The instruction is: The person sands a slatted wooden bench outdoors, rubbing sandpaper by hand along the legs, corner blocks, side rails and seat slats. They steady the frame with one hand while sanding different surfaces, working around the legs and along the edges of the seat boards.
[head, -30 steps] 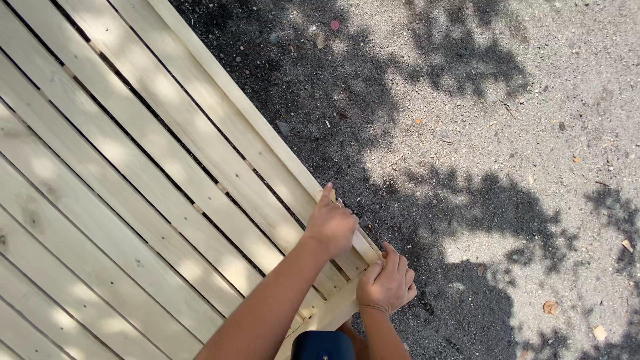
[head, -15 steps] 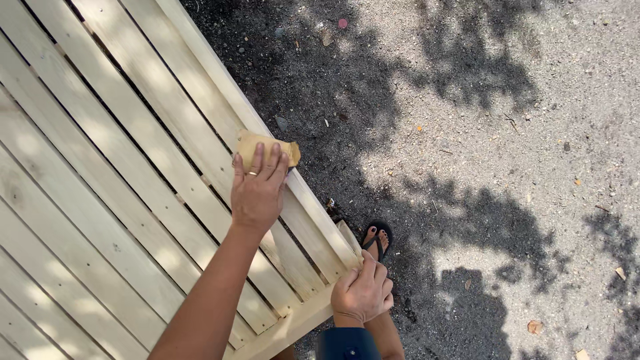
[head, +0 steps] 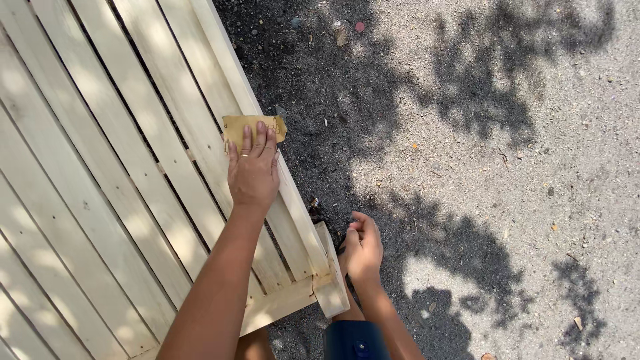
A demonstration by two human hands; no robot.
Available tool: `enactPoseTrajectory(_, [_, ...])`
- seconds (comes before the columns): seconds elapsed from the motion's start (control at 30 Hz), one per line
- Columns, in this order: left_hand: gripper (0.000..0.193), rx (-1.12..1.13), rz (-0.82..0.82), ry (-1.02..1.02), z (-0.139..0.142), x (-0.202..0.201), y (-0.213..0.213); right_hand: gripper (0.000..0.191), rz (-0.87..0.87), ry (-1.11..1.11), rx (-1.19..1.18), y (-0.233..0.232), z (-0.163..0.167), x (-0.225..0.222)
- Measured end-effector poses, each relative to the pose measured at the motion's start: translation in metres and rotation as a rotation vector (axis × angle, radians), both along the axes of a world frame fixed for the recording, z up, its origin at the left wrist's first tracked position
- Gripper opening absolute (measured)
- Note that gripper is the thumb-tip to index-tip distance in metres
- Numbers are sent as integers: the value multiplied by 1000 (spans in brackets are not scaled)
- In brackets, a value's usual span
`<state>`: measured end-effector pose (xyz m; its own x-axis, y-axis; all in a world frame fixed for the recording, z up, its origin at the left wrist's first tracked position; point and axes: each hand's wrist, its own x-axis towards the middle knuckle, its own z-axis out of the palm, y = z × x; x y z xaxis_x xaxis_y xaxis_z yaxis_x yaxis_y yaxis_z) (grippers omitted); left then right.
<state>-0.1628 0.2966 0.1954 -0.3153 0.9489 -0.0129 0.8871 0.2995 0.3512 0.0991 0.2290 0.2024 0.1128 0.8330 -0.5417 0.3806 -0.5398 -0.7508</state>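
Pale, unfinished wood fills the left of my view: a slatted panel (head: 100, 200) of long parallel boards with narrow gaps, lying over gravelly ground (head: 500, 167) dappled with leaf shadow. The panel's outer edge board runs diagonally from the top centre down to a corner near the bottom middle, where a short end piece sticks out. To the right of that edge I see only open gravel, with plenty of room.

My left hand (head: 253, 175) lies flat, fingers stretched, pressing a tan sheet of sandpaper (head: 253, 127) onto the edge board; the sheet pokes out beyond the fingertips. My right hand (head: 363, 248) hovers just beside the corner, fingers loosely curled, holding nothing. I see no containers.
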Motion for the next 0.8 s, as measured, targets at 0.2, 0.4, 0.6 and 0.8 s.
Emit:
enactPoseTrajectory(0.2, [41, -112, -129, -313, 38, 94, -115, 50, 491, -64, 148, 88, 32, -17])
enactPoseTrajectory(0.4, [28, -245, 681, -973, 66, 102, -103, 79, 1025, 317, 435, 98, 75, -33])
enactPoseTrajectory(0.6, [21, 343, 703, -954, 33, 52, -53, 17, 399, 58, 309, 105, 85, -80])
enactPoseTrajectory(0.8, [57, 95, 564, -212, -2, -8, -47, 45, 832, -374, 805, 111, 49, -134])
